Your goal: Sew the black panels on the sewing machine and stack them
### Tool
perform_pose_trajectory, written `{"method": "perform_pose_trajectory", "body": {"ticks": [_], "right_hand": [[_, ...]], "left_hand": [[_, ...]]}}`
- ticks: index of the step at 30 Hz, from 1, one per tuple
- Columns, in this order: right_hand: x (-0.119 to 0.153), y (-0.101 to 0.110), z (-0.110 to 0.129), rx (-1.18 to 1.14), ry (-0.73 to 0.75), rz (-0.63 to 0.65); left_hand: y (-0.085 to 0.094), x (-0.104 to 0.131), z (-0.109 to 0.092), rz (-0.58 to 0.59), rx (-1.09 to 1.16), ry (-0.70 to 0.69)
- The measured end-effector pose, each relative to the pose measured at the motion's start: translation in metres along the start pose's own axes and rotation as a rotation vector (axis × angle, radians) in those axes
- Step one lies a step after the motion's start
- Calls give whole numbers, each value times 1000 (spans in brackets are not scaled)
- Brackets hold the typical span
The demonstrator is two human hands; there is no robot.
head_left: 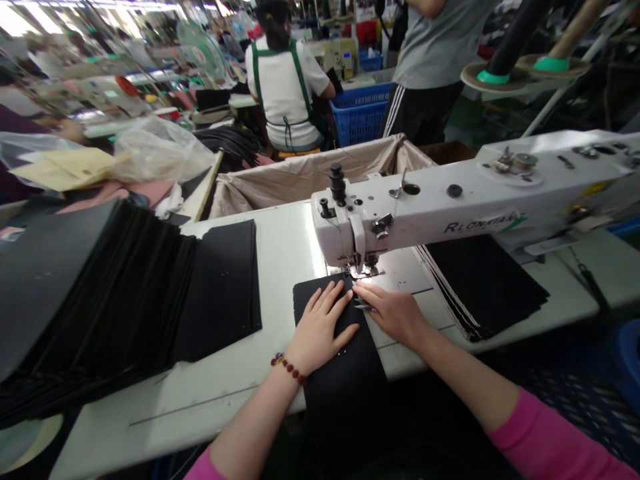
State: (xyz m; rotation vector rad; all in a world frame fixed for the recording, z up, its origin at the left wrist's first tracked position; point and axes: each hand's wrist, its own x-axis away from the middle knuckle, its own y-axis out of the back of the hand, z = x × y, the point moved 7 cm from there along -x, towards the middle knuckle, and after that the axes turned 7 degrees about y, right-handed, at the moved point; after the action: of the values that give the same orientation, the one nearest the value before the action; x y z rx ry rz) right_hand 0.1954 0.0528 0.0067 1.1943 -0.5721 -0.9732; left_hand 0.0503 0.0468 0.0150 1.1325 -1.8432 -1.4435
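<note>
My left hand [323,327] lies flat with its fingers spread on a black panel [350,387] of leather-like material. The panel's far edge reaches the presser foot [361,270] of a white sewing machine [430,207], and its near end hangs over the table's front edge. At the panel's right edge, just in front of the foot, is my right hand [395,313]. Its fingertips press near the edge, and its curled fingers hold a small pair of thread snips [363,305], whose blades point left. The palm hides the rest of the snips.
Large stacks of black panels [100,287] fill the left side of the table [280,247]. Another black stack [485,287] sits under the machine arm. Behind the table stands a cloth-lined bin [300,177]. Farther back are two people and a blue basket [357,117].
</note>
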Motion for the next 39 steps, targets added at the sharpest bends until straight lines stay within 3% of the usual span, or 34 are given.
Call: {"method": "perform_pose_trajectory", "body": {"ticks": [19,39], "right_hand": [[-1,-3,-2,-17,6,30],[-3,-3,-2,-34,8,7]], "left_hand": [[-4,-3,1,43,10,12],[-3,-2,2,9,10,24]]}}
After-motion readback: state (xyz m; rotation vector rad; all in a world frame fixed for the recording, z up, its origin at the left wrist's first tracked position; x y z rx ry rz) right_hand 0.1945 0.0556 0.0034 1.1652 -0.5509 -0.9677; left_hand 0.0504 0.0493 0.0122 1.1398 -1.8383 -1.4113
